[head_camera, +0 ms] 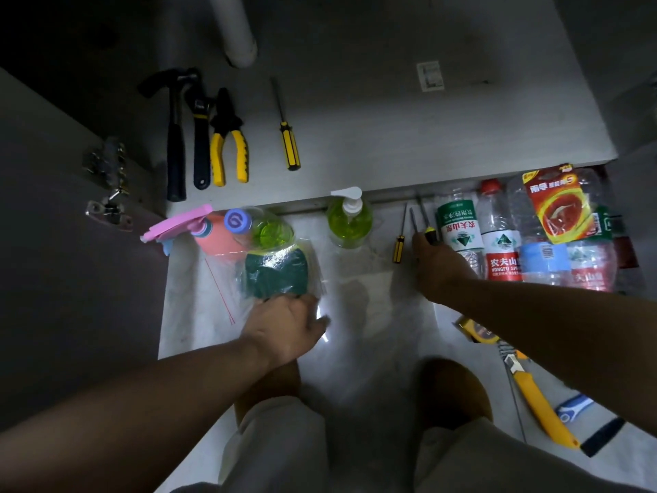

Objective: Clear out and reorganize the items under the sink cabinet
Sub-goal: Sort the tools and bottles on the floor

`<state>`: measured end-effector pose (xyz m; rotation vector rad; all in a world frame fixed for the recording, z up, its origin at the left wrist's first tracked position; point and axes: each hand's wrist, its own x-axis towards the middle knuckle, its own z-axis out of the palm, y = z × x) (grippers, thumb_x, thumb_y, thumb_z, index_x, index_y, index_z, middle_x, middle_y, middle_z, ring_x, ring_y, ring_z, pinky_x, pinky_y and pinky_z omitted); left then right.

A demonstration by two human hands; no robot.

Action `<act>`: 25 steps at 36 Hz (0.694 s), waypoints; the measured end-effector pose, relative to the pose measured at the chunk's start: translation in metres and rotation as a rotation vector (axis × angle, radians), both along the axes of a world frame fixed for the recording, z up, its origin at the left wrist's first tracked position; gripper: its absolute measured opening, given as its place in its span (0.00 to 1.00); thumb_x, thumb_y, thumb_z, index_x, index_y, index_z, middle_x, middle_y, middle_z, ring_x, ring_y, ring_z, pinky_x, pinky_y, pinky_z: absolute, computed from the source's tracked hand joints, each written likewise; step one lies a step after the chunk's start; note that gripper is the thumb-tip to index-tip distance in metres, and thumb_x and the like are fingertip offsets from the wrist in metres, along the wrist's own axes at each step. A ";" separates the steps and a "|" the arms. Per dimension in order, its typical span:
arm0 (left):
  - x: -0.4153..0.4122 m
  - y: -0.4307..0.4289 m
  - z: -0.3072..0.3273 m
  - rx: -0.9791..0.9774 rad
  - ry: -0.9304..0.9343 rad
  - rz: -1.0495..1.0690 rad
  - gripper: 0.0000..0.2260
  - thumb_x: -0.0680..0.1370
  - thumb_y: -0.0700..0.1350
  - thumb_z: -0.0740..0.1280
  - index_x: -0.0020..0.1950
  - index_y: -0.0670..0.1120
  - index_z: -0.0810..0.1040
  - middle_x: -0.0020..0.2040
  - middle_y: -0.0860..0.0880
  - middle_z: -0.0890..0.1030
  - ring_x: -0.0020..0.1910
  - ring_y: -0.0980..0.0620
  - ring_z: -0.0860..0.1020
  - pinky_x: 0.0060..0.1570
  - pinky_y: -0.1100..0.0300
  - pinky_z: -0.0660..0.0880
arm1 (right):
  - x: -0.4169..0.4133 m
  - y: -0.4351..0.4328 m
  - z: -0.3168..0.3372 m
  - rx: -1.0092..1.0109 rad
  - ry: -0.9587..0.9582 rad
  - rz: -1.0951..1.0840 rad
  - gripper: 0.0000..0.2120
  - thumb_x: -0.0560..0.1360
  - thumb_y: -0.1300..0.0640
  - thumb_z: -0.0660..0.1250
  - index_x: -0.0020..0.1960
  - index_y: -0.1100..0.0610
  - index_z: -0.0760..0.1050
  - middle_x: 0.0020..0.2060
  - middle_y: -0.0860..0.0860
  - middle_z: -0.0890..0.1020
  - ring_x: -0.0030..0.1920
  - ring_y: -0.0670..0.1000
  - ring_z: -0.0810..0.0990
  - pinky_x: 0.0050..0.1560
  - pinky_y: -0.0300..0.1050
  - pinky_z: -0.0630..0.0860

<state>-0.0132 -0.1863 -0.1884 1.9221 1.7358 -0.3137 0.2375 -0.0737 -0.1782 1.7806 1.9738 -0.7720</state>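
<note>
Four tools lie in a row on the cabinet floor (391,129), toward its left side: a hammer (176,137), a black wrench (201,137), pliers (227,144) with yellow handles, and, a little apart to the right, a yellow and black screwdriver (288,137). A white pipe (236,33) comes down at the back edge.

I see my left hand (284,329) on the tiled floor (355,350) in front of the cabinet. It rests on the near edge of a clear plastic bag (277,272) with green sponges inside; the fingers lie flat on it, not clenched. Just behind the bag, at the front edge of the cabinet, stand a pink spray bottle (206,233) and a bottle with a blue cap (238,222).

My right hand (441,261) is closed around the handle of a second screwdriver (425,222), whose shaft points toward the cabinet edge. A smaller screwdriver (400,240) lies free just left of it. A green soap pump bottle (350,222) stands between my two hands, near the cabinet front.

To the right of my right hand several plastic water bottles (497,233) lie together, with a red battery pack (561,204) on top of them. At the right edge of the floor lies a yellow utility knife (540,403).
</note>
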 end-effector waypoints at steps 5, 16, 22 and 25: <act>0.011 0.003 0.004 0.035 -0.105 -0.078 0.23 0.81 0.65 0.56 0.72 0.55 0.72 0.63 0.49 0.81 0.58 0.46 0.81 0.55 0.54 0.78 | 0.003 -0.001 0.007 0.028 -0.019 0.041 0.27 0.74 0.59 0.68 0.70 0.58 0.61 0.64 0.62 0.69 0.59 0.64 0.77 0.55 0.60 0.79; 0.001 0.016 0.022 0.456 0.113 -0.569 0.17 0.81 0.44 0.63 0.70 0.49 0.73 0.72 0.44 0.72 0.73 0.39 0.66 0.72 0.41 0.62 | -0.080 -0.027 0.007 -0.298 0.397 0.111 0.15 0.83 0.61 0.56 0.64 0.65 0.76 0.66 0.60 0.76 0.67 0.57 0.74 0.66 0.44 0.66; -0.004 0.037 0.010 0.162 0.432 -0.553 0.25 0.82 0.47 0.60 0.80 0.52 0.61 0.81 0.42 0.55 0.81 0.38 0.47 0.74 0.31 0.45 | -0.057 -0.026 0.001 -0.295 0.383 0.033 0.16 0.80 0.59 0.63 0.66 0.62 0.72 0.62 0.59 0.78 0.60 0.58 0.79 0.58 0.48 0.76; -0.017 0.034 0.010 0.113 0.449 -0.563 0.23 0.82 0.46 0.59 0.77 0.51 0.66 0.79 0.43 0.61 0.79 0.39 0.53 0.75 0.38 0.51 | -0.051 -0.024 0.003 -0.297 0.389 -0.001 0.14 0.79 0.58 0.65 0.64 0.58 0.74 0.58 0.57 0.81 0.56 0.57 0.81 0.55 0.48 0.78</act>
